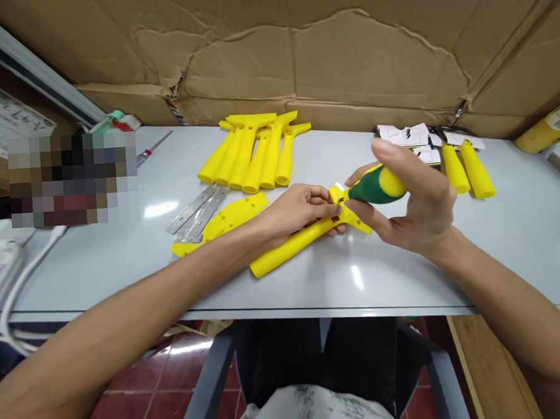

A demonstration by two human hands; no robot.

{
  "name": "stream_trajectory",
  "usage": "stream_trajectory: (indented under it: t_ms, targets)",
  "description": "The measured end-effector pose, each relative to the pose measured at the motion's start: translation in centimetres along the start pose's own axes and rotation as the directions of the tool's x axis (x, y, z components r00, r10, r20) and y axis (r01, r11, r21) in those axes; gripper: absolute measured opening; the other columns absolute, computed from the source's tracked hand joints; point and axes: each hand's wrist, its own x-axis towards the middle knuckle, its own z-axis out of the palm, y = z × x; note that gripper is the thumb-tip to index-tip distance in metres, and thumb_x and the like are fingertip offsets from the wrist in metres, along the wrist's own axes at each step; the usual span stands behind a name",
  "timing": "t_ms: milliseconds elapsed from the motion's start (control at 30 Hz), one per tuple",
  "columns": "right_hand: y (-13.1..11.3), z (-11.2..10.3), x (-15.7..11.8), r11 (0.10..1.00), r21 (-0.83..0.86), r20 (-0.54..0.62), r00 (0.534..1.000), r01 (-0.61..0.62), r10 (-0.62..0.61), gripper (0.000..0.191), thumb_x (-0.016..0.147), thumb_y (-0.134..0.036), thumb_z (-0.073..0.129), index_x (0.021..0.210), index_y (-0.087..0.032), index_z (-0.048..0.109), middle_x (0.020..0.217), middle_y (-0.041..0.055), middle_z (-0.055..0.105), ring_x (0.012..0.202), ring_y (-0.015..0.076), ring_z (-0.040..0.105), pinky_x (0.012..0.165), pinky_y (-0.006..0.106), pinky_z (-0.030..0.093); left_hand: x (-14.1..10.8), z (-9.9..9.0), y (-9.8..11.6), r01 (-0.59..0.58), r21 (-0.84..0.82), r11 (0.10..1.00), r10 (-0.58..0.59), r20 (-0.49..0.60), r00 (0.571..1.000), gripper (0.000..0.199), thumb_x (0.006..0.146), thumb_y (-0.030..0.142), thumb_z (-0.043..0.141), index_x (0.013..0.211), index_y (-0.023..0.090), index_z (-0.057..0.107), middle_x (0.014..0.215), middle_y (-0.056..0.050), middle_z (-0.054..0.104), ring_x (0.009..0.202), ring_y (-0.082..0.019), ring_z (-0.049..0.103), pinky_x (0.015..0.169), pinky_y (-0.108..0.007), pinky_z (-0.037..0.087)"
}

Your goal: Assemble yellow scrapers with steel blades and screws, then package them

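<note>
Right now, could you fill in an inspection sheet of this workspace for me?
Surface: pale table, glossy, with light reflections.
Job's things: yellow tool in hand; green-and-yellow driver at its head, tip not visible; yellow handles grouped beyond; metal strips and flat yellow pieces left of the hands; two yellow handles at right.
Clutter: slim-shafted tool at far left, beside a pixelated patch.
Grippers: bare hands; left hand grips the yellow tool, right hand holds the driver.
Cables: white cables at the left end.
Surroundings: cardboard behind, red tiled floor below.
</note>
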Motion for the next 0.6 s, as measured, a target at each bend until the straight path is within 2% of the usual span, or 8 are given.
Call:
stream_trajectory:
  t_ms: [67, 133, 167, 267, 333, 433, 500, 600]
  targets:
    - [0.0, 0.2, -0.1, 0.996, -0.094, -0.079, 0.997, 0.003, -0.011, 0.070, 0.098, -0.035, 0.077, 0.162, -0.043, 0.050, 0.087, -0.0036, 0.076, 0.060, 0.0197, 0.072, 0.051, 0.036, 0.060, -0.2, 0.2, 0.2, 0.000, 0.033, 0.999, 0.000, -0.013, 1.000, 0.021, 0.081, 0.018, 0.089, 0.080, 0.015, 0.068, 0.078, -0.008, 0.079, 0.073, -0.018, 0.077, 0.073, -0.026, 0.061]
    - [0.0, 0.3, -0.1, 0.991, -0.129, -0.116, 0.992, 0.038, -0.053, 0.069, 0.096, -0.044, 0.078, 0.161, -0.038, 0.054, 0.079, -0.0029, 0.072, 0.055, 0.0199, 0.067, 0.043, 0.036, 0.054, -0.3, 0.3, 0.5, 0.002, 0.047, 0.999, 0.000, -0.034, 0.999, 0.019, 0.080, 0.011, 0.085, 0.077, 0.016, 0.067, 0.074, -0.005, 0.078, 0.070, -0.017, 0.076, 0.072, -0.026, 0.061]
    - [0.0, 0.2, -0.1, 0.992, -0.118, -0.103, 0.992, 0.054, -0.066, 0.071, 0.096, -0.044, 0.076, 0.163, -0.037, 0.052, 0.086, -0.0014, 0.075, 0.057, 0.0201, 0.068, 0.043, 0.036, 0.053, -0.4, 0.4, 0.6, 0.004, 0.049, 0.999, -0.002, -0.040, 0.999, 0.019, 0.080, 0.007, 0.083, 0.076, 0.016, 0.067, 0.071, -0.004, 0.077, 0.069, -0.017, 0.075, 0.071, -0.026, 0.061]
    - [-0.3, 0.0, -0.1, 0.999, -0.031, -0.005, 1.000, 0.018, -0.019, 0.082, 0.094, -0.026, 0.073, 0.168, -0.037, 0.041, 0.133, 0.0016, 0.077, 0.076, 0.0188, 0.078, 0.048, 0.033, 0.059, -0.5, 0.5, 0.9, 0.011, 0.052, 0.999, -0.008, -0.049, 0.999, 0.017, 0.082, 0.007, 0.081, 0.076, 0.015, 0.067, 0.070, -0.005, 0.076, 0.068, -0.017, 0.075, 0.073, -0.027, 0.062]
    - [-0.5, -0.1, -0.3, 1.000, -0.016, -0.011, 1.000, -0.017, 0.017, 0.086, 0.091, -0.017, 0.073, 0.168, -0.039, 0.041, 0.144, 0.0007, 0.072, 0.081, 0.0179, 0.080, 0.048, 0.030, 0.060, -0.5, 0.5, 0.9, 0.006, 0.077, 0.997, -0.002, -0.052, 0.999, 0.015, 0.086, 0.013, 0.081, 0.078, 0.014, 0.068, 0.073, -0.006, 0.078, 0.070, -0.017, 0.075, 0.075, -0.028, 0.062]
    - [-0.6, -0.1, -0.7, 0.997, -0.082, -0.073, 0.997, 0.004, -0.010, 0.080, 0.096, -0.020, 0.074, 0.167, -0.041, 0.042, 0.111, -0.0028, 0.080, 0.071, 0.0189, 0.078, 0.046, 0.031, 0.060, -0.5, 0.4, 1.0, -0.012, 0.184, 0.983, 0.021, -0.049, 0.999, 0.015, 0.085, 0.020, 0.083, 0.080, 0.014, 0.071, 0.078, -0.006, 0.080, 0.074, -0.017, 0.076, 0.078, -0.027, 0.061]
    - [-0.5, 0.1, -1.1, 0.987, -0.159, -0.109, 0.993, 0.021, -0.039, 0.077, 0.099, -0.025, 0.073, 0.167, -0.040, 0.040, 0.094, -0.0047, 0.077, 0.065, 0.0185, 0.076, 0.052, 0.031, 0.065, -0.6, 0.3, 1.1, -0.028, 0.257, 0.966, 0.042, -0.049, 0.998, 0.018, 0.083, 0.025, 0.086, 0.080, 0.014, 0.072, 0.082, -0.005, 0.080, 0.078, -0.017, 0.076, 0.079, -0.026, 0.059]
    - [-0.2, 0.2, -1.4, 0.961, -0.277, -0.197, 0.979, -0.012, -0.044, 0.073, 0.101, -0.034, 0.073, 0.165, -0.041, 0.040, 0.097, -0.0040, 0.076, 0.059, 0.0152, 0.072, 0.053, 0.030, 0.066, -0.8, 0.3, 1.3, -0.041, 0.309, 0.950, 0.063, -0.060, 0.996, 0.022, 0.082, 0.031, 0.087, 0.080, 0.015, 0.072, 0.084, -0.003, 0.080, 0.082, -0.017, 0.076, 0.079, -0.025, 0.057]
